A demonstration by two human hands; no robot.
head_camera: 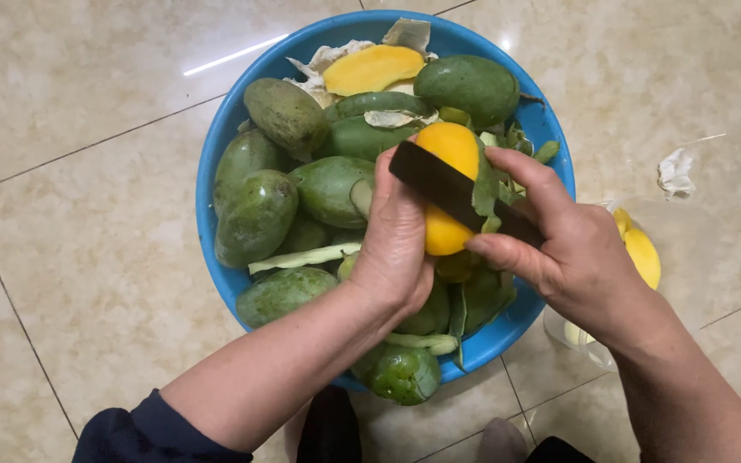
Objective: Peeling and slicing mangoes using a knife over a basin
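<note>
Over beige floor tiles point(87, 257), above blue basin's point(216, 146) right rim: left hand point(396, 249) cupping wet-slick, soft half-peeled mango point(446, 184); right hand point(572, 249) clenched round dark knife point(452, 190); safest hold probably unpeeled end.

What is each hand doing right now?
Left hand: closed around a half-peeled mango.
Right hand: closed on a dark knife, blade against the mango.

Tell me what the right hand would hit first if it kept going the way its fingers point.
The right hand points up-left; it would likely first meet the half-peeled yellow mango held by the left hand, where the dark knife blade lies across it.
</note>
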